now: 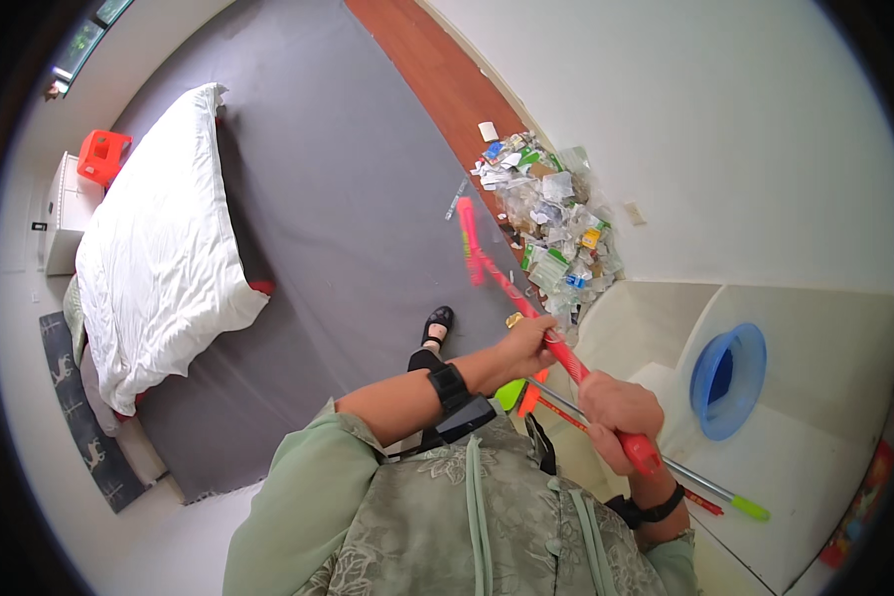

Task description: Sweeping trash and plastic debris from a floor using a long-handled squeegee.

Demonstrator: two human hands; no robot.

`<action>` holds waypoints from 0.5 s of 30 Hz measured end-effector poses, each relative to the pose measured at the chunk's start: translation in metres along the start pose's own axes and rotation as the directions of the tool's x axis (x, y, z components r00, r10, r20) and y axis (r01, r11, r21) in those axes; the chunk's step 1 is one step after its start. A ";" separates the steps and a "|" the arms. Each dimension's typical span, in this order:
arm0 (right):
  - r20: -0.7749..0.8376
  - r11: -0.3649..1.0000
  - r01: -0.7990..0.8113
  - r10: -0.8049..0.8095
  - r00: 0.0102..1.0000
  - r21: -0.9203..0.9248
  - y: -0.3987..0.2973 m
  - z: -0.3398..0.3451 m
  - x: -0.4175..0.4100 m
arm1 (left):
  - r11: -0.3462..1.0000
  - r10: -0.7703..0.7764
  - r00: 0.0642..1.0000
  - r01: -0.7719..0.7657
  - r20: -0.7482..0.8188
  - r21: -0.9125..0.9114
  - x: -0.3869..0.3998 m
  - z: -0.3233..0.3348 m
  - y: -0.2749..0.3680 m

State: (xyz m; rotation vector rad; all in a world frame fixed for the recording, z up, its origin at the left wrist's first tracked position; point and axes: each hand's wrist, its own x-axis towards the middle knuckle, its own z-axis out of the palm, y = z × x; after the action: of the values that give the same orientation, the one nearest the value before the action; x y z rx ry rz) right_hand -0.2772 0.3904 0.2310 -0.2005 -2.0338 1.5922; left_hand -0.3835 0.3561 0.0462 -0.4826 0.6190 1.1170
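Note:
Both my hands grip a long red-pink pole (520,302) that slants from lower right to upper left. My left hand (529,346) is closed round its middle, and my right hand (620,417) round it near the thick lower end. At the far end a pink crosspiece (469,242), slightly blurred, hangs over the grey floor covering (343,186); whether it touches is unclear. To its right, a heap of plastic wrappers, paper and packaging (555,208) lies along the wall. A clear strip with markings (456,198) lies on the grey covering beside the heap.
A bed with a white quilt (171,246), a red plastic stool (103,156) and a white cabinet (67,212) stand at left. At right, blue basins (728,381) rest by a pale partition. A metal pole with a green end (749,507) leans beneath my arms, near an orange-headed tool (531,395).

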 end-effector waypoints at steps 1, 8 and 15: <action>-0.022 0.999 -0.008 0.009 1.000 0.043 0.013 0.004 0.008 | 1.000 -0.003 0.998 0.003 -0.056 0.005 -0.003 -0.006 0.017; -0.092 0.983 -0.183 0.182 0.979 -0.008 0.086 0.028 0.074 | 0.994 0.082 0.973 -0.063 -0.216 0.095 0.040 -0.063 0.109; -0.149 0.925 -0.191 0.148 0.978 -0.329 0.081 0.013 0.117 | 1.000 0.005 1.000 -0.005 -0.006 0.020 0.079 0.000 0.128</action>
State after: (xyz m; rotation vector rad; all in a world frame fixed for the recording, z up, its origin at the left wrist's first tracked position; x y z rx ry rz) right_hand -0.3995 0.4535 0.1910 -0.6035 -2.2330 1.2726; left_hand -0.4782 0.4561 -0.0138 -0.4672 0.6364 1.1133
